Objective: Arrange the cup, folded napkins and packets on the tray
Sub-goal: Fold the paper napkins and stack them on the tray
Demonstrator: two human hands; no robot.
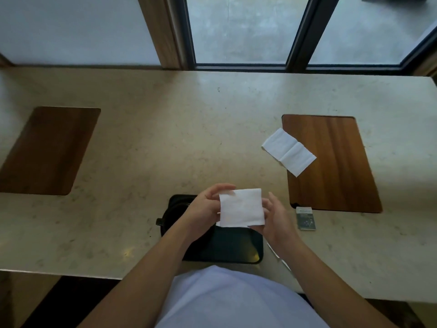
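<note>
Both hands hold a white folded napkin above the dark tray at the table's near edge. My left hand pinches its left side and top corner. My right hand supports its right side and bottom from underneath. A second white napkin, partly unfolded, lies across the left edge of the right wooden inlay. A small grey-green packet rests on the table right of my right hand. Something white and thin peeks out beside my right forearm. I see no cup.
The beige stone table has another dark wooden inlay at the left. A window with dark frames and a wooden post runs along the far edge. My white shirt fills the bottom.
</note>
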